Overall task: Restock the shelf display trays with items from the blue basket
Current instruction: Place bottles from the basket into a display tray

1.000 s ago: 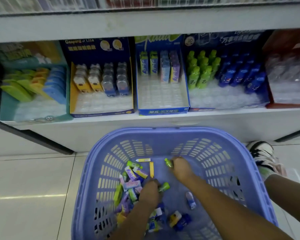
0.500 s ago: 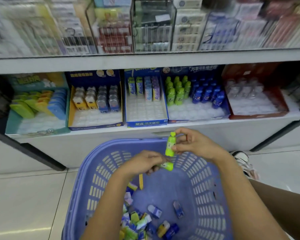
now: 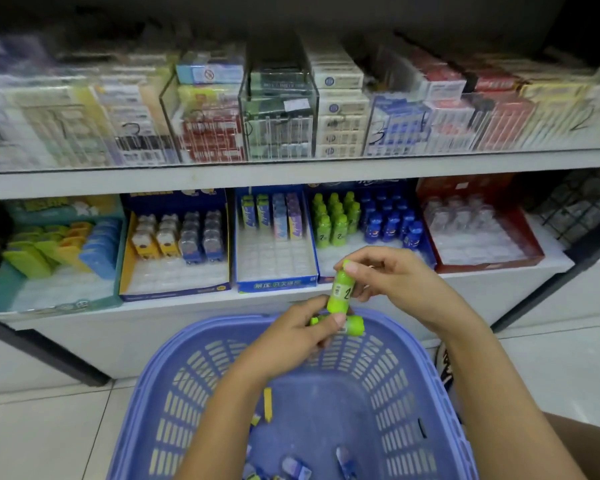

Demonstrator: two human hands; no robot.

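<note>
My right hand (image 3: pixel 395 289) pinches an upright small green bottle (image 3: pixel 341 292) just above the far rim of the blue basket (image 3: pixel 440 393). My left hand (image 3: pixel 291 336) grips a second green bottle (image 3: pixel 352 325) lying sideways right beneath it; the two bottles nearly touch. Straight beyond, on the lower shelf, a blue display tray (image 3: pixel 326 252) carries rows of the same green bottles (image 3: pixel 335 216) beside dark blue bottles (image 3: pixel 390 220), with bare white slots in front. A few small items (image 3: pixel 293 467) lie on the basket floor.
Left of that tray stand a blue tray of flat packs (image 3: pixel 276 265), a yellow-and-blue tray (image 3: pixel 175 268) and a teal tray (image 3: pixel 49 271). A red tray (image 3: pixel 485 237) sits to the right. The upper shelf (image 3: pixel 291 171) holds clear boxes of packets. Tiled floor surrounds the basket.
Both hands rose out of the basket bottom, each with a green bottle, and moved up toward the shelf. My view tilted up, bringing the upper shelf in.
</note>
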